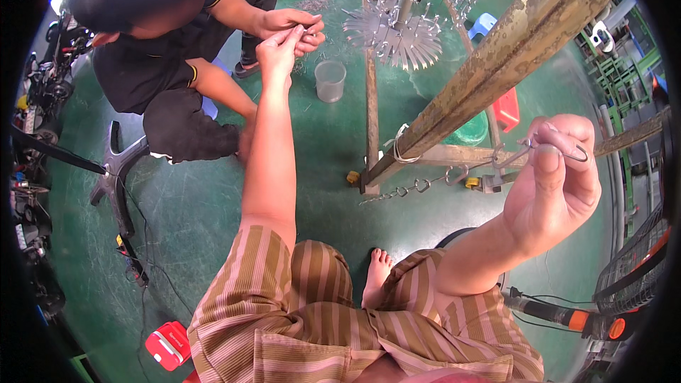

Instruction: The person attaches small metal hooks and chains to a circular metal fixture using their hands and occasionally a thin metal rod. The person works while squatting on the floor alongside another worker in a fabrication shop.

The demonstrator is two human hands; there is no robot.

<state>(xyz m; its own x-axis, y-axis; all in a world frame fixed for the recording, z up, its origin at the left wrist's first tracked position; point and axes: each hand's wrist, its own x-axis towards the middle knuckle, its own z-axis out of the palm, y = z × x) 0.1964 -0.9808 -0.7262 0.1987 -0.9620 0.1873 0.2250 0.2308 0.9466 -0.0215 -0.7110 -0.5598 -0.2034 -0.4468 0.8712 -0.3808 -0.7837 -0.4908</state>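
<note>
At 3 o'clock, your right hand (550,202) pinches a metal hook (584,152), thumb and fingers closed on it, a chain (423,185) nearby toward 9 o'clock; at 11 o'clock, your left hand (278,58) meets a co-worker's hand (275,22), fingers drawn together, though I cannot tell whether they grip anything

Left forearm (269,159) stretched forward, left hand (275,57) far out, right forearm (474,259) angled outward, right hand (557,191) raised, thumb and curled fingers pinched, 1 bare foot (377,278) showing.
</note>
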